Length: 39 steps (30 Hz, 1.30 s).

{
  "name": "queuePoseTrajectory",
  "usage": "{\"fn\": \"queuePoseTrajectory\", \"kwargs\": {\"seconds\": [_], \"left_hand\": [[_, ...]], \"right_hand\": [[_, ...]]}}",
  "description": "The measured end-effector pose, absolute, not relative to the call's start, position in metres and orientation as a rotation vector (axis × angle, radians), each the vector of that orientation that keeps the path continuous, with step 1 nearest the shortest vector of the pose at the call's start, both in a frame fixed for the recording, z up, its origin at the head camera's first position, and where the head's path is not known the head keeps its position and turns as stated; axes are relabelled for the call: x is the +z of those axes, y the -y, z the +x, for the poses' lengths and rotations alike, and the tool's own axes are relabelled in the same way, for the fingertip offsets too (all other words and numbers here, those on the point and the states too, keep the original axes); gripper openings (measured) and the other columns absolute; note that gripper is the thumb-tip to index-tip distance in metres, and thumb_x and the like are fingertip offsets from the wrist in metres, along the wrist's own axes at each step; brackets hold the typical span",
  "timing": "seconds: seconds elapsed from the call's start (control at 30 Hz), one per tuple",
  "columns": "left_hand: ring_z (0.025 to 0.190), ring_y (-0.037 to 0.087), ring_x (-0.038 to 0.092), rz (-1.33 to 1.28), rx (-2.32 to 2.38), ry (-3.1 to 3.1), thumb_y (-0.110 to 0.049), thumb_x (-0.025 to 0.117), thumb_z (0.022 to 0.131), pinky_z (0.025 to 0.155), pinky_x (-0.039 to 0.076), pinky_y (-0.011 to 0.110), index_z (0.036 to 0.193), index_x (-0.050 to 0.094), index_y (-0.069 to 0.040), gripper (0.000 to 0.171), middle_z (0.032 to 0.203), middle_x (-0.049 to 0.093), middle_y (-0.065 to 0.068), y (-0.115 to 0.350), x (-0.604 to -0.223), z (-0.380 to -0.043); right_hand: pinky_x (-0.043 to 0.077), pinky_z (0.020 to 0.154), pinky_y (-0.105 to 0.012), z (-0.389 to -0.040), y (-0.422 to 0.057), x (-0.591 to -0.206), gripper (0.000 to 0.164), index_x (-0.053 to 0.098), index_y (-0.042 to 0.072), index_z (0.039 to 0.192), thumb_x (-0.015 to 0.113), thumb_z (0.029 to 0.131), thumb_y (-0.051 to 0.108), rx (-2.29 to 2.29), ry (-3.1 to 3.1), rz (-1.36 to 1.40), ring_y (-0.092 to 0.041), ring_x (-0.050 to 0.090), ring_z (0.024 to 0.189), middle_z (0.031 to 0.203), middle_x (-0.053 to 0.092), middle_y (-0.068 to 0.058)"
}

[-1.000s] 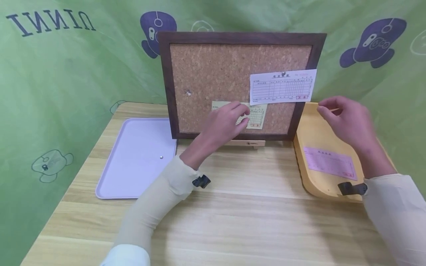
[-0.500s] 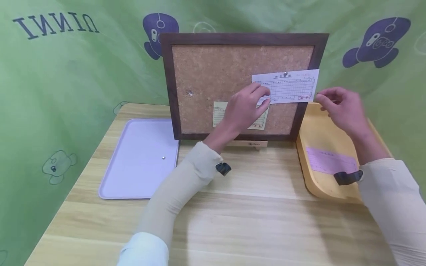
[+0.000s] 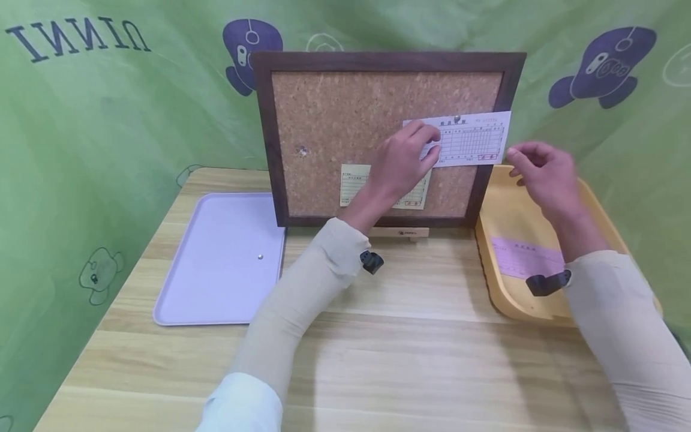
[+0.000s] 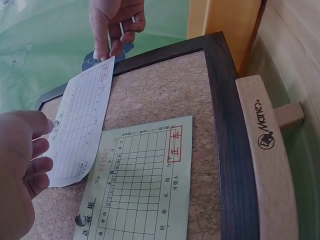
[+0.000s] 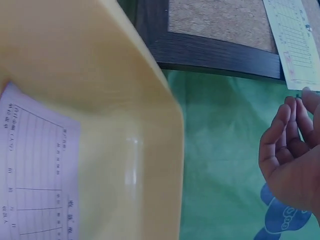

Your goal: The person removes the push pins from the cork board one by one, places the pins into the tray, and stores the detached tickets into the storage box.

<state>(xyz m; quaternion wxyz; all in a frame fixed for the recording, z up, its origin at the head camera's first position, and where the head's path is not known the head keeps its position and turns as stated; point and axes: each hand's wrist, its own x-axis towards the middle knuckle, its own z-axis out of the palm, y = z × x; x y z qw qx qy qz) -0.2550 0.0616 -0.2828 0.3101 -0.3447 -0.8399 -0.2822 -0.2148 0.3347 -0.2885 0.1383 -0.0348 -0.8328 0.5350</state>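
A white receipt (image 3: 475,139) hangs slightly tilted at the corkboard's (image 3: 345,114) right side, under a silver pin (image 3: 457,119) at its top edge. My left hand (image 3: 402,159) is over the receipt's left end, with bent fingers apart and nothing seen between them. At the opposite edge is my right hand (image 3: 545,174), thumb and fingertips close together by the lower corner; whether they pinch the paper cannot be told. Below, a yellow-green receipt (image 4: 145,175) is fixed by another pin (image 4: 81,220); my left hand partly covers it in the head view.
A lilac tray (image 3: 216,264) with one loose pin (image 3: 260,257) stands on the left. The yellow tray (image 3: 499,288) at right holds a pink receipt (image 3: 518,257). A wooden stand (image 3: 399,232) supports the board on the wooden table (image 3: 432,372). A green cloth (image 3: 108,120) hangs behind.
My left hand has moved up and right, from before the yellow-green receipt to the white one's left end. My right hand has shifted slightly up and left. The white receipt stays put.
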Motion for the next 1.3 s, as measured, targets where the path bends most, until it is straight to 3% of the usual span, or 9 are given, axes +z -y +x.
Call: {"fn": "queuePoseTrajectory", "kwargs": {"seconds": [0.43,0.97,1.3], "left_hand": [[0.079,0.009,0.055,-0.876,-0.593,2.348,-0.022,0.056,0.104,0.058,0.043,0.021,0.118,0.073,-0.013,0.023,0.111,0.068,-0.002,-0.076,-0.268,-0.265],[0.075,0.008,0.059,-0.807,-0.674,2.331,-0.021,0.057,0.103,0.058,0.045,0.023,0.116,0.075,-0.014,0.023,0.110,0.068,-0.004,-0.092,-0.266,-0.277],[0.070,0.006,0.055,-0.816,-0.607,2.339,-0.021,0.055,0.104,0.056,0.043,0.021,0.127,0.072,-0.015,0.029,0.116,0.066,-0.004,-0.103,-0.262,-0.276]], "right_hand": [[0.050,0.061,-0.017,-0.214,-0.333,-0.297,0.014,0.072,0.014,0.107,0.071,0.098,0.024,1.603,2.421,-0.031,-0.007,0.059,0.073,0.091,0.067,0.008],[0.050,0.059,-0.018,-0.212,-0.335,-0.298,0.017,0.074,0.006,0.110,0.070,0.099,0.019,1.628,2.401,-0.005,-0.007,0.059,0.071,0.088,0.069,0.008],[0.050,0.059,-0.019,-0.210,-0.337,-0.298,0.019,0.073,0.003,0.111,0.069,0.100,0.018,1.641,2.402,0.025,-0.009,0.059,0.072,0.089,0.068,0.006]]}}
